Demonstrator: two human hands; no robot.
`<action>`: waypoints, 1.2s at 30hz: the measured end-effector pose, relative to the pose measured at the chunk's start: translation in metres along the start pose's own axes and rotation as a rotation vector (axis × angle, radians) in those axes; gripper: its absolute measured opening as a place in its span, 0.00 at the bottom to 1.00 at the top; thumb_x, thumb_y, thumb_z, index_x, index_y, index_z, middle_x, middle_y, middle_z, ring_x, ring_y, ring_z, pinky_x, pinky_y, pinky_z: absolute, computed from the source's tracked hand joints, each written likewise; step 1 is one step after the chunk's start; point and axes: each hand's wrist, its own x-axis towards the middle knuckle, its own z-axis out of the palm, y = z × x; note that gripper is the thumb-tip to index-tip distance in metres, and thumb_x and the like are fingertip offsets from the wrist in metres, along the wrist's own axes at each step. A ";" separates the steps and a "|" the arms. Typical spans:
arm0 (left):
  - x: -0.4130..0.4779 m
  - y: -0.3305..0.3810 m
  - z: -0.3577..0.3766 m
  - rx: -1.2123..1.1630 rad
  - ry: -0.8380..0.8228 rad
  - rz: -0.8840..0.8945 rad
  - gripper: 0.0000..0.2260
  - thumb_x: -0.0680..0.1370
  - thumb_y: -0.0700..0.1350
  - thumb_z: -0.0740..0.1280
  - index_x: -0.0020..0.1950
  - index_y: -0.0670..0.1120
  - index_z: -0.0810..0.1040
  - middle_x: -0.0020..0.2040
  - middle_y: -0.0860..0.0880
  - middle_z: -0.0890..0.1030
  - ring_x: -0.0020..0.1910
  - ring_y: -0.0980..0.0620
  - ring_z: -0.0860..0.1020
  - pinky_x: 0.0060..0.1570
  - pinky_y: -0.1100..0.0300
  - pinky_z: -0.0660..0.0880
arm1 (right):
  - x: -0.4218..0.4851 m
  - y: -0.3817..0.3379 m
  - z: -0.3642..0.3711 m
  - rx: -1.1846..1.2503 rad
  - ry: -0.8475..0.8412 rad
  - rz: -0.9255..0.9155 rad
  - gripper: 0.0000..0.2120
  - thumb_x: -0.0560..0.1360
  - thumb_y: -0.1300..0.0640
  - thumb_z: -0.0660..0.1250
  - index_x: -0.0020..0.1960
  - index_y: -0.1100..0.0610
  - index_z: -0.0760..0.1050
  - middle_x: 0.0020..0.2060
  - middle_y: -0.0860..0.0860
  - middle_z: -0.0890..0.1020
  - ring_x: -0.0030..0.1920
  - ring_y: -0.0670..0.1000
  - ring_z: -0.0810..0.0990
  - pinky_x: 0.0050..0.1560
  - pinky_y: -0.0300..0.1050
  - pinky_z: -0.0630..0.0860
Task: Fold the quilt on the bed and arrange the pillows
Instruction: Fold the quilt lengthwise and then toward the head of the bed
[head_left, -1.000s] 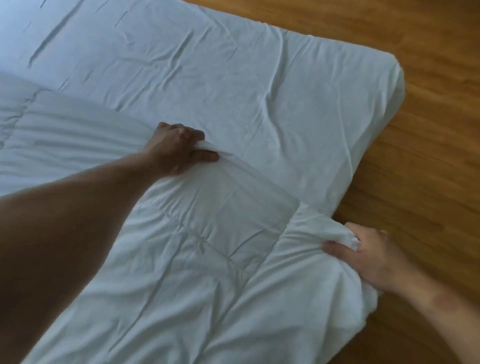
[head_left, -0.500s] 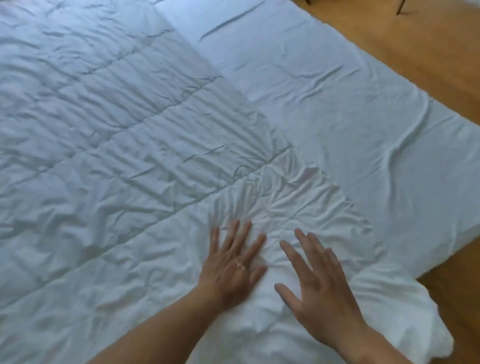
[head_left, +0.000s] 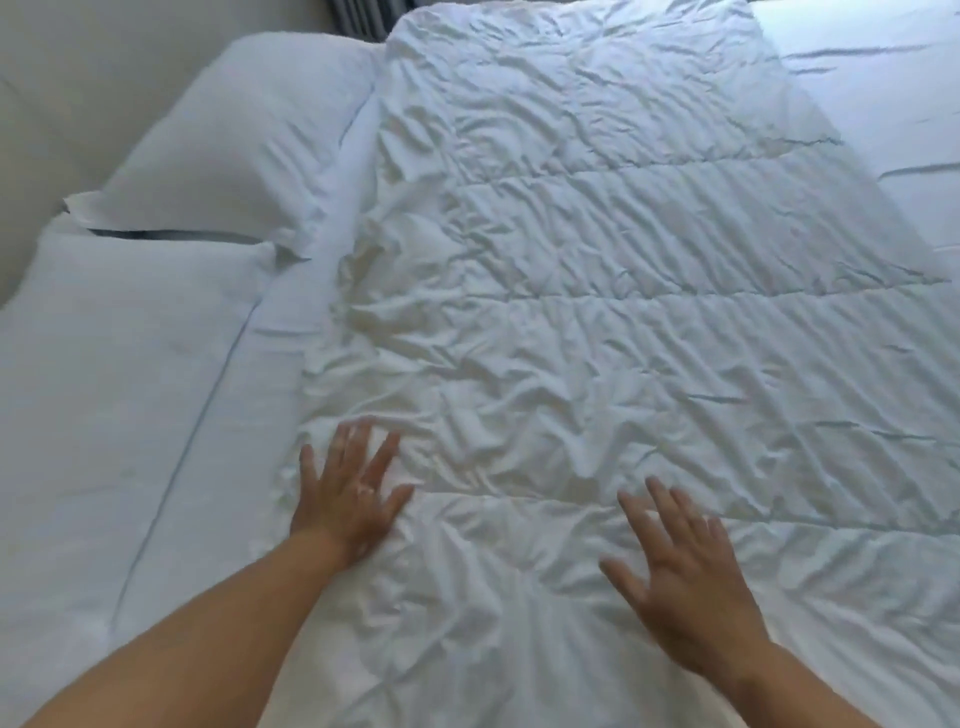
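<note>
The pillows (head_left: 156, 364) lie left of the quilt (head_left: 597, 312), nearest the left grip (head_left: 348, 499), which lies spread flat on the quilt's left edge. The quilt's long axis runs away from both hands. The right grip (head_left: 680, 566), also spread and blurred, is at its near end.

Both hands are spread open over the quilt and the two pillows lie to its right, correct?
No: the head view shows the near pillow and far pillow left of the quilt. The left hand and right hand are spread open over it.
</note>
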 end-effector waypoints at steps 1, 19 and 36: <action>0.009 -0.017 0.001 -0.033 -0.016 -0.046 0.35 0.75 0.73 0.40 0.79 0.63 0.37 0.82 0.51 0.38 0.81 0.46 0.39 0.74 0.36 0.41 | 0.017 -0.023 0.007 0.002 0.007 -0.013 0.38 0.73 0.28 0.52 0.78 0.45 0.63 0.79 0.51 0.63 0.78 0.56 0.62 0.72 0.63 0.64; 0.252 -0.071 -0.087 -0.884 0.023 -0.111 0.41 0.76 0.68 0.61 0.80 0.46 0.52 0.74 0.40 0.66 0.71 0.40 0.68 0.67 0.49 0.67 | 0.257 -0.314 0.028 0.199 0.053 -0.067 0.34 0.66 0.22 0.57 0.57 0.48 0.72 0.51 0.45 0.76 0.53 0.49 0.76 0.55 0.47 0.74; 0.341 -0.092 -0.096 -0.910 -0.029 -0.340 0.31 0.75 0.53 0.66 0.73 0.44 0.58 0.68 0.39 0.71 0.63 0.37 0.74 0.59 0.49 0.72 | 0.287 -0.343 0.018 0.351 -0.259 -0.299 0.18 0.73 0.34 0.63 0.53 0.47 0.74 0.52 0.46 0.80 0.55 0.50 0.78 0.57 0.50 0.73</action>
